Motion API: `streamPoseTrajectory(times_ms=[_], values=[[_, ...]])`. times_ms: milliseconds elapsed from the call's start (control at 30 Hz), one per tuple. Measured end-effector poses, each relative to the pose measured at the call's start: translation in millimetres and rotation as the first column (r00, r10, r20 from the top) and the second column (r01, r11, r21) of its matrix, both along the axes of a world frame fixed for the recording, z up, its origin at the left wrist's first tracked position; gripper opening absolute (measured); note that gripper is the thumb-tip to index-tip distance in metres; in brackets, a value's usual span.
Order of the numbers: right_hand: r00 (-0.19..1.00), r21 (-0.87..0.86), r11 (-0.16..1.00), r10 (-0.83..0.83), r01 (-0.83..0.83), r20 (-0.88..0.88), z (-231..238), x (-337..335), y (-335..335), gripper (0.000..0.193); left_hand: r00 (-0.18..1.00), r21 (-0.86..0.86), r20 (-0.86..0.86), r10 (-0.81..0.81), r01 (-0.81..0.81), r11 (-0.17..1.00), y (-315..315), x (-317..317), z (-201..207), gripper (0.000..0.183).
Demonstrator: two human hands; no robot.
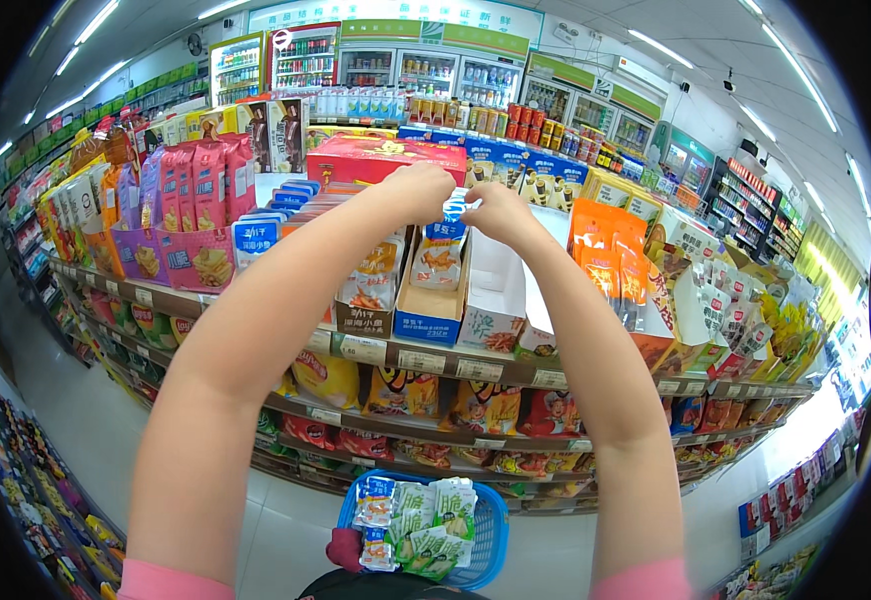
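Both of my hands reach over a supermarket shelf, close together at the back of the snack row. My left hand (422, 192) is closed, its fingertips mostly hidden behind its back. My right hand (499, 213) pinches with thumb and fingers. Between them shows a small blue-and-white snack packet (455, 207), its edges at both hands' fingertips. Below stands an open display box (426, 328) with a blue front, holding more blue-topped snack packets (440, 262) towards its back. To its right is a white display box (494, 285).
A blue basket (501, 535) with green and blue packets stands below at my front. A red box (388, 158) lies behind my hands. Pink snack bags (206, 185) stand left, orange bags (601, 250) right. The shelf edge (436, 362) runs across, with bagged snacks on lower tiers.
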State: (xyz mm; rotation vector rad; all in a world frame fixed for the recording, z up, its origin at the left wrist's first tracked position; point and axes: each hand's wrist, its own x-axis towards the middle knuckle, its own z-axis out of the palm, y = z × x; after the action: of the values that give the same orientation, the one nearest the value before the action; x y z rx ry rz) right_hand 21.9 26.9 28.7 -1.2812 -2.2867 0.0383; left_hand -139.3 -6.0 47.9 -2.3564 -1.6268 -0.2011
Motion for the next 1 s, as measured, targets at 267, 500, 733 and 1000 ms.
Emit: streamPoseTrajectory(times_ms=[267,500,733,1000], values=[[0.966,-0.048,0.986,-0.145,0.158,0.212,-8.2,-15.3,20.2,0.041,0.996,0.042,-0.061,0.072,-0.069,0.997,24.1,6.1,-15.7,0.043],[0.998,0.002,1.000,0.027,-0.027,0.053,-7.7,-9.7,6.5,0.034,0.997,0.004,0.077,0.001,-0.001,1.000,10.7,-4.9,-8.3,0.041],[0.961,0.266,0.950,0.215,-0.165,-0.171,17.4,-5.0,-44.6,0.029,0.871,0.273,0.374,-0.319,0.226,0.935,-29.4,-34.7,13.5,0.030],[0.652,0.194,0.871,0.471,-0.452,-0.594,11.2,15.5,-179.1,0.023,0.314,0.300,0.822,-0.474,0.468,0.831,-177.4,-35.2,0.7,0.019]])
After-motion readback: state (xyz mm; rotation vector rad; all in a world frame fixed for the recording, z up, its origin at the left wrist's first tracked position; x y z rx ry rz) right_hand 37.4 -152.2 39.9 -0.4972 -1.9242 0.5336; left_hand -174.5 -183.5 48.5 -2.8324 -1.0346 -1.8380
